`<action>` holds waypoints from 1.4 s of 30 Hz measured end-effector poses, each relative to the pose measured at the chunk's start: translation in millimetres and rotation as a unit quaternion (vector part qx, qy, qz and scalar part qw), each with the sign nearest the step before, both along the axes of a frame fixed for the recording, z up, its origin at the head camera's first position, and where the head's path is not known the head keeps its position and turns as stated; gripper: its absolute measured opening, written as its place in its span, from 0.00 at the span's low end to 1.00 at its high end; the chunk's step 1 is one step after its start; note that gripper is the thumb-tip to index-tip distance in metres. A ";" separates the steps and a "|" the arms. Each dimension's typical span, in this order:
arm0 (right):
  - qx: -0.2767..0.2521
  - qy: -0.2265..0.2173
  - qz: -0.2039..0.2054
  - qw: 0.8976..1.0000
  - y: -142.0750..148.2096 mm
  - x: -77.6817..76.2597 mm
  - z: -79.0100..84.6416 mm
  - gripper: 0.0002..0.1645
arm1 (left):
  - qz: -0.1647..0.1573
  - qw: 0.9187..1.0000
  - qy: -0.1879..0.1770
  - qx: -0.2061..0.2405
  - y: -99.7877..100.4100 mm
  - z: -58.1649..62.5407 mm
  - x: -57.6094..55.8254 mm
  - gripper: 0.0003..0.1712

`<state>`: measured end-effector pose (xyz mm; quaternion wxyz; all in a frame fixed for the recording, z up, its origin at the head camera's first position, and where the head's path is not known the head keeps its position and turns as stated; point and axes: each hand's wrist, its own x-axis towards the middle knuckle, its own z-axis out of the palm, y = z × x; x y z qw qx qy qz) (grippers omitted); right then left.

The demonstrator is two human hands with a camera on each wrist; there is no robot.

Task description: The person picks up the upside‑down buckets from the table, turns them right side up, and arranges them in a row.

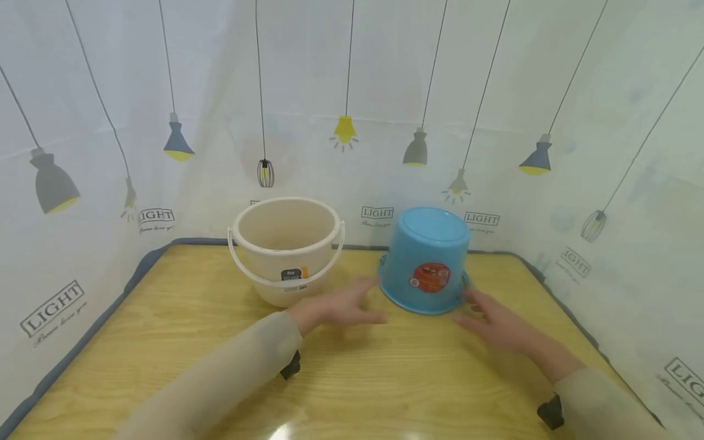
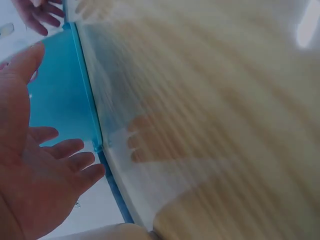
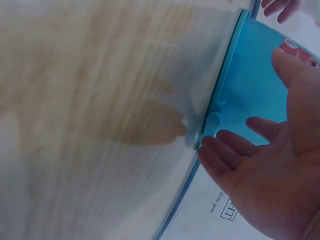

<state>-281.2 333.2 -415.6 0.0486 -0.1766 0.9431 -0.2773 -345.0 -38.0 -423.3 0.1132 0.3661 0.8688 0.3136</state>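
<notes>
A blue bucket (image 1: 401, 263) with a red label stands upside down toward the back right of the table, its rim on the wood. My left hand (image 1: 343, 305) is at its left, fingers spread, between it and a cream bucket (image 1: 264, 260). On the other side my right hand (image 1: 497, 321) has its fingertips right at the rim and side lug. In the left wrist view, the left palm (image 2: 45, 185) faces the blue wall with extended fingers. The right palm (image 3: 280, 180) likewise turns to the bucket in the right wrist view. Neither hand holds anything.
The cream bucket stands upright at the back left, its white handle (image 1: 286, 283) hanging down in front. Behind the wooden table (image 1: 385, 379) rises a pale curtain (image 1: 308, 79) printed with hanging lamps. The curtain also encloses the left and right sides.
</notes>
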 end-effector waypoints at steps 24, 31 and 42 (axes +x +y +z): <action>0.061 -0.044 -0.046 0.996 10.4 -69.2 -29.8 0.83 | 0.132 0.984 -0.018 -0.116 35.5 -24.5 -72.7 0.67; 0.052 -0.063 -0.055 0.995 12.1 -83.5 -30.0 0.84 | 0.141 0.984 -0.013 -0.111 35.6 -18.7 -71.0 0.63; 0.031 -0.081 -0.053 0.995 10.4 -83.7 -26.5 0.81 | 0.126 0.987 -0.012 -0.095 38.6 -20.8 -73.7 0.61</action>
